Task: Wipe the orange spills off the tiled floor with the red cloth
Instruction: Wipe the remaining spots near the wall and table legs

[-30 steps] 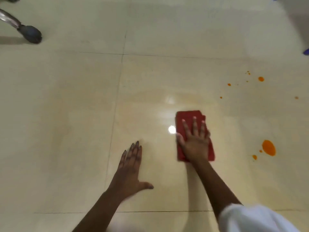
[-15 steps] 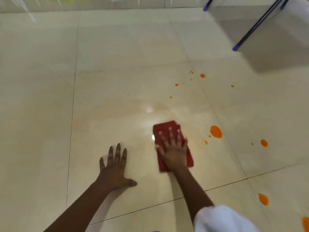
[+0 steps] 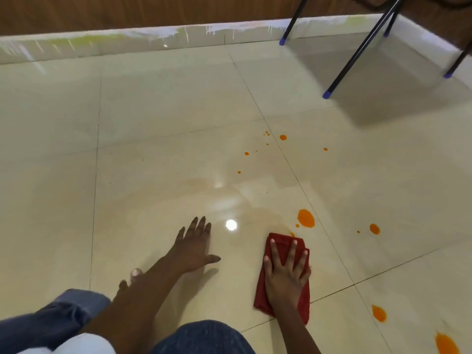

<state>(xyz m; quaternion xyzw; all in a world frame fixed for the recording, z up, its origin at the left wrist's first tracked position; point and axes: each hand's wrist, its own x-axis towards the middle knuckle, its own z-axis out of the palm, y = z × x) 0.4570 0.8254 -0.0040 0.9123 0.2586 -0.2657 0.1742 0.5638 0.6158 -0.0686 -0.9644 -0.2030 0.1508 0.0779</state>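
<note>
You are in an indoor room, perhaps a home or an office; which one, you cannot tell. It has a glossy cream tiled floor [image 3: 153,123] with thin joints, a pale skirting [image 3: 102,44] under a wood-panelled wall [image 3: 127,11], and thin black furniture legs [image 3: 358,52] with blue caps [image 3: 325,94].

Legible markings: none. No text, label, brand, number or sign reads on the red cloth [image 3: 283,245], the tiled floor [image 3: 153,149], the skirting [image 3: 127,44], the chair legs [image 3: 362,47] or the jeans [image 3: 204,338].
</note>
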